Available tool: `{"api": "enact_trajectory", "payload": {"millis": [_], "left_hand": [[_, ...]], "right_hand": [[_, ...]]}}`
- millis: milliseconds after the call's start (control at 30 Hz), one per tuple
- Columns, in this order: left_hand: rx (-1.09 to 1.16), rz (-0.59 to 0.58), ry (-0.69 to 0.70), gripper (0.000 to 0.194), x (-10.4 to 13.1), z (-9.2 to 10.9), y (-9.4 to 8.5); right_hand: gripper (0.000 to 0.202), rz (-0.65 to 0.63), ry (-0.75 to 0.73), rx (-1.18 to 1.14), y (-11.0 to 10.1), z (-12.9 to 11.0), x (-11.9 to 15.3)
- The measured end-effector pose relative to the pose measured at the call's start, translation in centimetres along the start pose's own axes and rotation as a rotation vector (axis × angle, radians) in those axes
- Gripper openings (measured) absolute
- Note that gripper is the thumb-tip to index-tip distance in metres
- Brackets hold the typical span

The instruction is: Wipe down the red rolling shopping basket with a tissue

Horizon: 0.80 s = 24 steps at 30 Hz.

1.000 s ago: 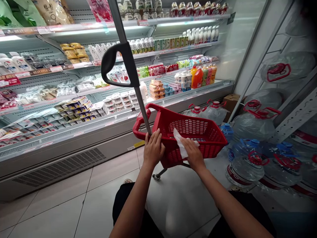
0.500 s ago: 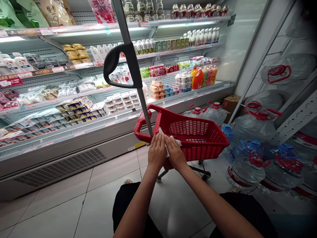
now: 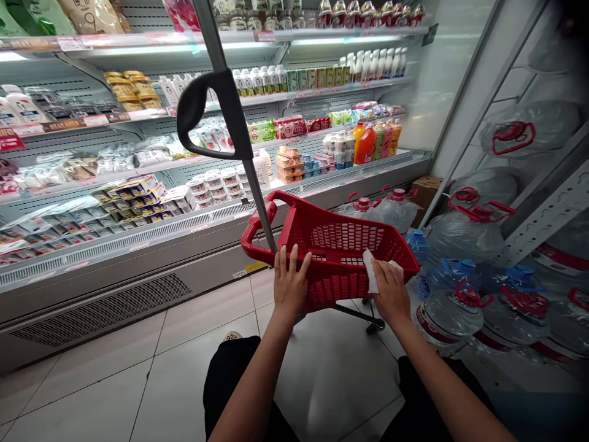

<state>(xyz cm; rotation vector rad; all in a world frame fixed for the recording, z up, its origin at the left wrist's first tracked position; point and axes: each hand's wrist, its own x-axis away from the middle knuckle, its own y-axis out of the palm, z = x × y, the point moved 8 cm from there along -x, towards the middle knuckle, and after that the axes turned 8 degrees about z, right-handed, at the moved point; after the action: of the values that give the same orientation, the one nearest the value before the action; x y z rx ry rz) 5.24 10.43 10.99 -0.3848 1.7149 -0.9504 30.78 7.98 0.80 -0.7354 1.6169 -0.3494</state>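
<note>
A red plastic basket (image 3: pixel 340 288) on a wheeled frame stands in front of me. My left hand (image 3: pixel 291 285) rests on its near rim at the left, fingers spread and nothing in them. My right hand (image 3: pixel 391 291) presses a white cloth (image 3: pixel 370 270) against the near rim toward the right end. The inside of the basket shows no goods. A grey pole with a black loop handle (image 3: pixel 237 116) rises beside the basket's red handle at the left.
A refrigerated shelf unit (image 3: pixel 184 227) with bottles, cups and packs runs behind the basket. Large water bottles (image 3: pixel 451 316) crowd the floor and rack at the right. A brown carton (image 3: pixel 426 190) sits behind them. Pale floor tiles (image 3: pixel 193 368) lie at the lower left.
My hands have parted. The right hand has slid right along the rim with the white cloth, while the left stays near the left end with its fingers now spread. The view has shifted slightly.
</note>
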Motion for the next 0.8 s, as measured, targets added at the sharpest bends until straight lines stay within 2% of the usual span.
{"api": "enact_trajectory", "payload": {"millis": [100, 167, 233, 267, 300, 367, 533, 600, 633, 700, 800], "left_hand": [[0.016, -0.050, 0.054, 0.080, 0.1, 1.9, 1.2], [0.019, -0.070, 0.090, 0.079, 0.2, 2.8, 1.9], [0.013, -0.069, 0.100, 0.078, 0.2, 3.0, 2.1], [0.012, -0.066, 0.104, 0.078, 0.2, 2.9, 2.1], [0.015, -0.064, 0.108, 0.079, 0.2, 2.7, 2.0], [0.022, -0.062, 0.112, 0.084, 0.2, 2.0, 1.8], [0.028, -0.053, 0.051, 0.086, 0.0, 0.0, 1.4], [0.025, -0.039, -0.001, 0.087, 0.0, -0.3, 1.6], [0.025, -0.033, -0.025, 0.087, 0.1, -0.2, 1.7], [0.036, -0.032, -0.041, 0.087, 0.3, 0.7, 2.3], [0.081, -0.069, 0.003, 0.085, 0.8, 3.0, 3.7]], "right_hand": [[0.081, -0.045, -0.120, -0.128, 1.7, -7.0, -1.8], [0.082, -0.053, -0.147, -0.212, 2.6, -11.1, -3.0], [0.082, -0.051, -0.149, -0.250, 2.9, -13.0, -3.7], [0.081, -0.057, -0.158, -0.252, 3.0, -13.1, -3.9], [0.081, -0.069, -0.171, -0.243, 3.0, -12.6, -3.8], [0.081, -0.096, -0.190, -0.193, 2.7, -9.9, -3.0], [0.084, -0.115, -0.078, 0.008, 0.3, 1.8, 0.9], [0.087, -0.096, -0.023, 0.068, -0.9, 4.7, 2.2], [0.087, -0.086, -0.004, 0.084, -1.3, 5.2, 2.5], [0.085, -0.069, 0.012, 0.082, -1.6, 4.2, 2.6], [0.085, -0.067, -0.033, 0.012, -0.5, -1.3, 1.0]]}}
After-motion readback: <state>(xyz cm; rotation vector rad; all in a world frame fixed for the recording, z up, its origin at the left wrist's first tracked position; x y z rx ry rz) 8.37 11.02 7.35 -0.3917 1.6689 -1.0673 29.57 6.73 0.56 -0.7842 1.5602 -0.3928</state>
